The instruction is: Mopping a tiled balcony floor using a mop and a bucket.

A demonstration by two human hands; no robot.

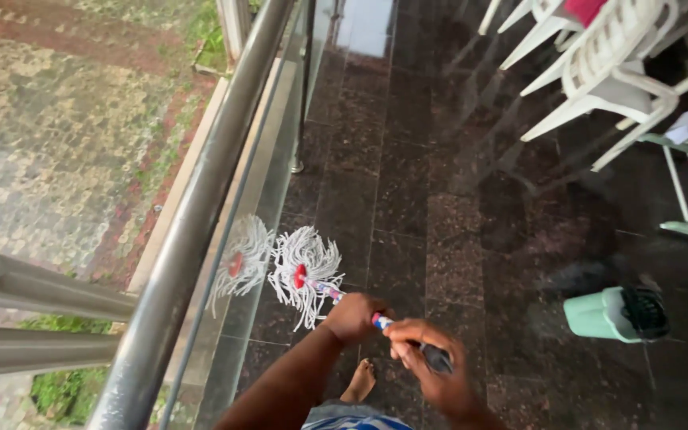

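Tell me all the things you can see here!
mop: one, white strings with a red middle, down on the floor by the glass, its twin showing as a reflection
railing: one, shiny grey metal, left side
floor: dark brown polished tiles
bucket: one, pale green, right side on the floor
chairs: white plastic, stacked, top right
foot: one, bare, bottom middle
left hand: one, gripping the mop handle lower down
right hand: one, gripping the dark top end of the handle

A home balcony: steel railing (201, 207) with glass, dark tiled floor (439, 199), white plastic chairs (607, 64)
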